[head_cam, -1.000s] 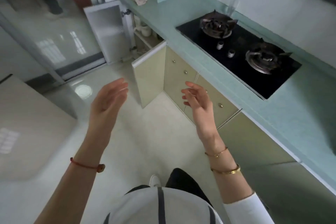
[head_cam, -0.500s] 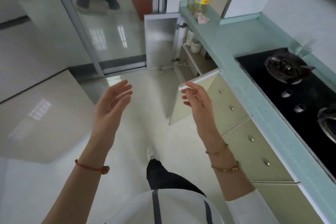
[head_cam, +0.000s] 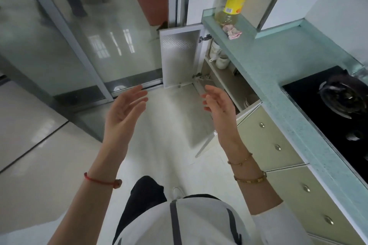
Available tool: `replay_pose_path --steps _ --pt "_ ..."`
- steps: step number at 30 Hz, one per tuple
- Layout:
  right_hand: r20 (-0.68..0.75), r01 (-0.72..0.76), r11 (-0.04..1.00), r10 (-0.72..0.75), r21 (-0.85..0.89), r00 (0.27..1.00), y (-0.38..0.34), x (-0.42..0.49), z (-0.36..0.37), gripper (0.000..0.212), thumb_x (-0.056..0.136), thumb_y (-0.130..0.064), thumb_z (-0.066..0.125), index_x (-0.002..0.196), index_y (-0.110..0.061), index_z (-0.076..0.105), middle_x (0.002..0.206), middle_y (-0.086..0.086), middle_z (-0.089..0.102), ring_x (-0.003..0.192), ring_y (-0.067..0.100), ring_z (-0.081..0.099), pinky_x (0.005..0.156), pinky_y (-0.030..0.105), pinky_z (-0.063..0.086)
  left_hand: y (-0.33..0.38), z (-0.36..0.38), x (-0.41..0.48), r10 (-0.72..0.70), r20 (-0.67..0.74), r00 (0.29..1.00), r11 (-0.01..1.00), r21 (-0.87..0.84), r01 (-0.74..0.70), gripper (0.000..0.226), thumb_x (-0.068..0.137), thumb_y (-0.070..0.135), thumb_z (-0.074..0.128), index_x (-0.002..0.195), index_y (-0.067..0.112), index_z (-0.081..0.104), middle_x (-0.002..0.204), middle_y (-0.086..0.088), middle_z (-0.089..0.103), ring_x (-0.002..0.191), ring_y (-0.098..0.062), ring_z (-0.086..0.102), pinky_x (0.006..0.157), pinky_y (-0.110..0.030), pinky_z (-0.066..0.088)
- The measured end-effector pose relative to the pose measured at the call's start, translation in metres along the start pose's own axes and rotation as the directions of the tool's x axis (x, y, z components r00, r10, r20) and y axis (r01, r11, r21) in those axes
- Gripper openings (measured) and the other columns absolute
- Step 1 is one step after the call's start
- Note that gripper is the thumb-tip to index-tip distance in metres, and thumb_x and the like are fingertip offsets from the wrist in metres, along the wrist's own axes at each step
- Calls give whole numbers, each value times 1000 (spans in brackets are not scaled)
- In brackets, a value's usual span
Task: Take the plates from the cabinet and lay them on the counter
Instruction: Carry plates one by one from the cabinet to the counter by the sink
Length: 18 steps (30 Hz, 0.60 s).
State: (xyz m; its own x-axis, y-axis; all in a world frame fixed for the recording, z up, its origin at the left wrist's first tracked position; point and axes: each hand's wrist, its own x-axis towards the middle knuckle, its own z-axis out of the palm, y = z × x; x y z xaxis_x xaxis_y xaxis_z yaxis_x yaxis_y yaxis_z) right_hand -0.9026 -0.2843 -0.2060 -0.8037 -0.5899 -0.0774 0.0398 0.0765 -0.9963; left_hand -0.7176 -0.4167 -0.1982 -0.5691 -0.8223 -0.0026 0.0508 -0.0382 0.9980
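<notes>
My left hand [head_cam: 124, 110] and right hand [head_cam: 220, 108], fingers spread and empty, face the open cabinet [head_cam: 223, 77] under the counter [head_cam: 264, 61].

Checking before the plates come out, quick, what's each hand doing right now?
Left hand: open, holding nothing.
Right hand: open, holding nothing.
</notes>
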Motion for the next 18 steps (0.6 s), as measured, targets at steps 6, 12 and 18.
replay_pose_path --steps 6,12,18 --pt "-183 -17 1000 19 8 983 5 60 43 28 96 -8 54 123 -12 61 112 15 66 94 18 61 91 34 52 -4 -20 113 -6 151 988 1000 -3 6 33 91 14 63 123 25 64 124 -4 69 118 -20 65 108 -42 47" --pt "-395 -29 997 54 69 917 13 107 90 27 96 -10 55 123 -9 60 114 20 66 96 19 61 87 32 50 -7 -30 218 -27 299 954 999 33 18 34 94 5 63 128 11 63 124 -9 69 119 -22 65 109 -45 47" --pt "-558 -72 991 124 113 820 21 138 112 28 97 -8 53 124 -7 59 106 11 67 93 16 61 86 31 51 -12 -19 298 -77 443 893 997 61 56 39 93 9 66 132 12 61 124 -2 71 122 -16 64 109 -41 47"
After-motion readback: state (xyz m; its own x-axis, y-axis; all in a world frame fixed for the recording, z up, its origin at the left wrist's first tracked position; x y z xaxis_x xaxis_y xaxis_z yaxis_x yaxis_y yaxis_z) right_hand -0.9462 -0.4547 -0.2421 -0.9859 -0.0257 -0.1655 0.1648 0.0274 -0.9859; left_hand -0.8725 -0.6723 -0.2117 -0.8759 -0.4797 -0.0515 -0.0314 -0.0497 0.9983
